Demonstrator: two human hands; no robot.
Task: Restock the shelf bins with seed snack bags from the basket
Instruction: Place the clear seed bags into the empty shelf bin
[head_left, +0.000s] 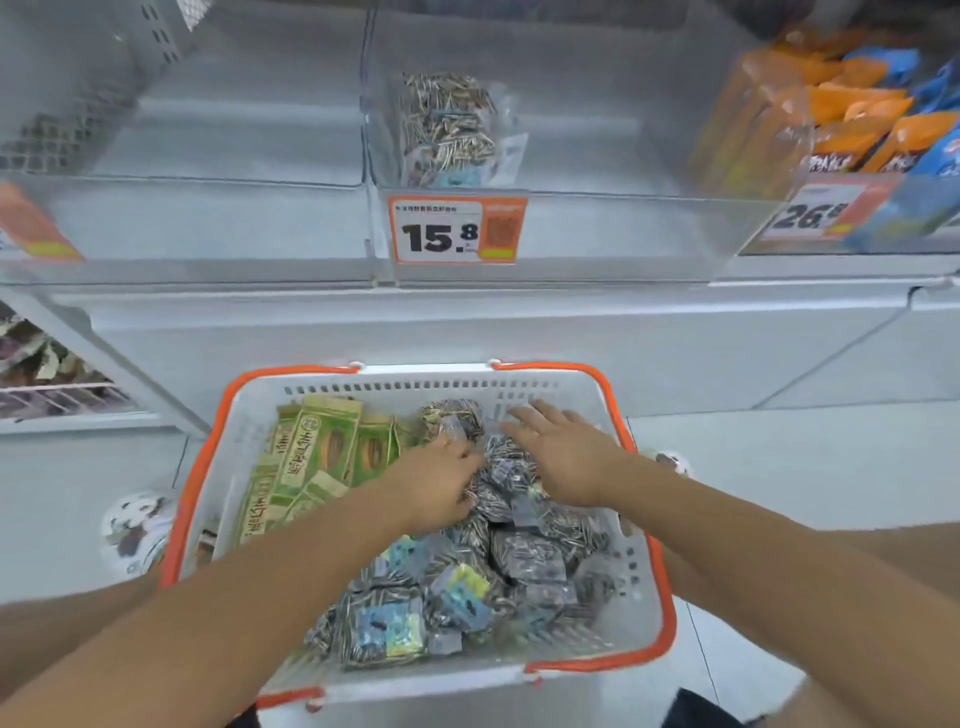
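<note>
Below, your two hands were both inside the white basket (641, 613) with orange handles, which sat in front of the shelving. Your left hand (434, 480) lay on the heap of clear seed snack bags (524, 558) near the basket's middle, its fingers bent down into the bags; whether they actually pinched one could not be told, since the fingertips were buried and blurred. Your right hand (558, 449) was spread flat, fingers straight and apart, over the same heap toward the far right corner, holding nothing. The clear bags of striped seeds filled the right and near portions of the basket. Green packets (324, 447) (a different product, printed with a seed picture) were stacked along the left side, just beside the left hand.

Above, the middle clear bin (597, 228) held a single bag of seeds (447, 122) standing against its left wall, and a price tag (457, 229) reading 15.8 was fixed to its front. The left-hand bin (182, 223) showed only bare plastic walls. Orange and blue packets (862, 114) crowded the bin to the right, behind a second price tag (815, 213), partly blurred.
</note>
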